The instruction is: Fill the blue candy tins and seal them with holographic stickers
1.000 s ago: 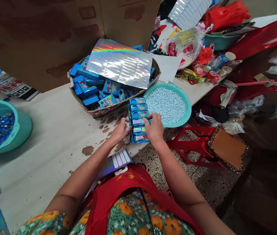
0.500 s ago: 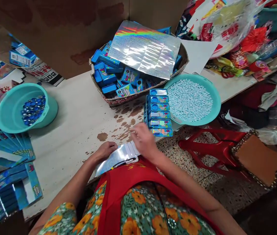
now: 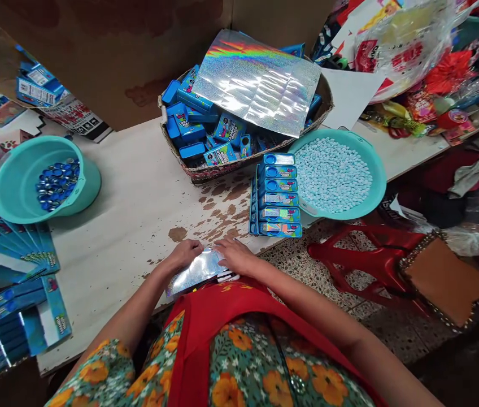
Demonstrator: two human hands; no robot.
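Note:
A shiny holographic sheet (image 3: 197, 271) lies at the table's front edge, close against the red apron. My left hand (image 3: 185, 254) has its curled fingers closed on the sheet's upper edge. Over the sheet's right end is my right hand (image 3: 237, 258), its fingers bent down onto the sheet and its thumb close below them. Whether a small piece is between those fingertips is too small to tell. Beyond my right hand stands a row of several blue candy tins (image 3: 279, 199), some with shiny strips on their sides.
A box (image 3: 205, 174) of blue tins, topped by another holographic sheet (image 3: 260, 85), stands at the back. To its right is a turquoise basin (image 3: 379, 175) of pale candies; at left, a turquoise bucket (image 3: 91, 181) holds blue-and-silver pieces. A red stool (image 3: 349, 254) stands at right.
My right hand has come down from near the tin row, moving slightly left onto the sheet. My left hand stays on the sheet's edge. The view has shifted slightly.

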